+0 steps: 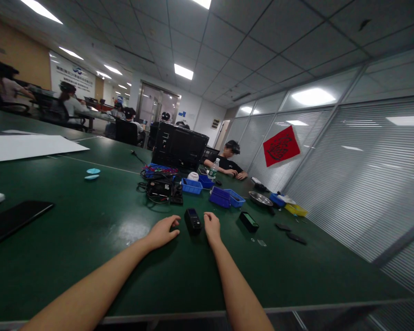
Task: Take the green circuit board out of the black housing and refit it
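Note:
A small black device with a screen and buttons (193,221) stands on the dark green table between my hands. My left hand (163,232) rests just left of it, thumb and fingers bent but apart, with nothing in them. On the other side, my right hand (212,226) lies close to the device with its fingers curled in; I see nothing held there. Neither hand appears to touch the device. To the right of my right hand is a black open box with a green inside (249,221).
Beyond the device lie tangled cables and a black adapter (159,189), blue trays (192,185), a bottle (214,169) and a monitor (179,146). A metal bowl (260,198) and flat black pieces (296,238) are right. A person (229,161) sits across the table (152,280).

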Available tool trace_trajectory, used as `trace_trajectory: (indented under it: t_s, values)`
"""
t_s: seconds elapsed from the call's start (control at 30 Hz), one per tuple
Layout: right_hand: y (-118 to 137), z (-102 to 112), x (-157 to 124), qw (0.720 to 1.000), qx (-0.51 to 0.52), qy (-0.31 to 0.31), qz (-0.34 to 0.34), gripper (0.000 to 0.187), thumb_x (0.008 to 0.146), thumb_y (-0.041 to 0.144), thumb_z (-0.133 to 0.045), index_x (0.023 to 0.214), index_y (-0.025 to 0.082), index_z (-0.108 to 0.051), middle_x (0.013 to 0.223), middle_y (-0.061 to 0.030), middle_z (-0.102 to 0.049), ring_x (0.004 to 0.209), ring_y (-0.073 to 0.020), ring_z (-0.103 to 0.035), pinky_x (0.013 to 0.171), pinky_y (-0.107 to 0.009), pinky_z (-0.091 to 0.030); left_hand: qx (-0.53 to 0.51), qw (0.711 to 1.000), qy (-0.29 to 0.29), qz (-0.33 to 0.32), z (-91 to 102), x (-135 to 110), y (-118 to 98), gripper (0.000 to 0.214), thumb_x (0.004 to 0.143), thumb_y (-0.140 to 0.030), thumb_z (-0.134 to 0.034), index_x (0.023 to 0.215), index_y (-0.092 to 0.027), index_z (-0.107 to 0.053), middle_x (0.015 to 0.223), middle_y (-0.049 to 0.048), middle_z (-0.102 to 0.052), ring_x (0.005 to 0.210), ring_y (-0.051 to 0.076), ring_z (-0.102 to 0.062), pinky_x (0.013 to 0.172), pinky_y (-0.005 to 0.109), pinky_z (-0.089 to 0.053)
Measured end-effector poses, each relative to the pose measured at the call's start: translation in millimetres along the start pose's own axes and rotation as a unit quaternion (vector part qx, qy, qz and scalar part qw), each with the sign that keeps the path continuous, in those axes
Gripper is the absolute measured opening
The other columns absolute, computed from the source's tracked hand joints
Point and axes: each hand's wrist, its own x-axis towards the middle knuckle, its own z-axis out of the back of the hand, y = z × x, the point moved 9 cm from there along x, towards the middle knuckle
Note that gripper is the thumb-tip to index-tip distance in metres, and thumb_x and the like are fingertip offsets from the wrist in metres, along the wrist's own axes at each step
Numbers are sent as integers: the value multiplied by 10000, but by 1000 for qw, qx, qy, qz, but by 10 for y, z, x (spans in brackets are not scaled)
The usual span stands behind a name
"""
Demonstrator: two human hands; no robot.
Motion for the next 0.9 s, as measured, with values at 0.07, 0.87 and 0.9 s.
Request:
trace_trajectory:
  t_s: [0.07,0.87,0.9]
  values:
    - [-146,-114,23,996,64,38,-42,289,749,322,-408,878,165,-615,795,-64,-613,718,-186,-576,616,-294,-451,-3,1000,-5,-2,-1,7,12,418,687,-252,-534,1102,-214,-497,998,34,-609,907,163,-555,814,267,-406]
    - [349,-924,-635,831,370,409,-72,693,736,289,-583,1297,185,-190,730,-18,-593,621,-182,-640,462,-268,-511,35,995,-96,13,177,10,51,687,644,-405,-622,1245,-179,-380,1202,100,-525,1090,228,-490,906,320,-374]
    - [355,-924,-635,831,368,410,-74,663,729,286,-586,1279,178,-230,741,-24,-596,617,-177,-637,459,-265,-508,43,994,-97,21,181,10,56,684,644,-395,-622,1242,-172,-378,1196,103,-527,1086,225,-491,904,313,-371]
